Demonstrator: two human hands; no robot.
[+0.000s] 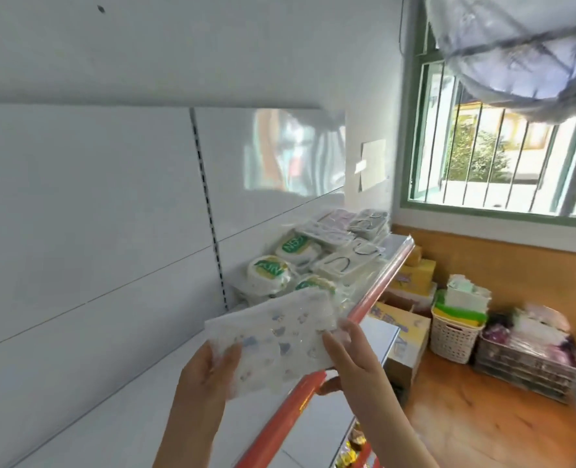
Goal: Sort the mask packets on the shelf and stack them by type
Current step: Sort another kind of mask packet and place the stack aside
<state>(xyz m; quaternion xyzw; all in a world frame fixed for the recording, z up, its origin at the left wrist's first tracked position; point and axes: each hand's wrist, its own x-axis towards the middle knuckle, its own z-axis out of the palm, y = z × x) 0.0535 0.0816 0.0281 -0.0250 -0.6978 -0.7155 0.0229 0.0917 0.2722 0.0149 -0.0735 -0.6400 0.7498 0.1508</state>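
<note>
I see the white shelf (pixel 111 393) running from lower left up to the right w/ a red front edge strip (pixel 374 298); its left stretch is bare white board. My left hand (pixel 205 373) is raised at the near end of the shelf, fingers (pixel 227 358) curled up over the lower left edge of a printed mask packet (pixel 280 336), thumb behind it so I can't tell exactly how it lies. The packet is clear plastic w/ small blue and grey figures, held tilted above the shelf and its red strip, not touching the board. My right hand (pixel 350 356) pinches the packet's right edge, fingers on top and thumb underneath near the strip. Behind the packet, further along the shelf, sits a heap of mask packets (pixel 317 255): round-looking white ones w/ green-yellow labels nearer me, flat clear ones w/ dark ear loops toward the far end. Right of the shelf, on the wood floor, are yellow cartons (pixel 411 282), a white basket (pixel 453 336) and a dark crate (pixel 529 363) of packets under the barred window (pixel 502 157).
</note>
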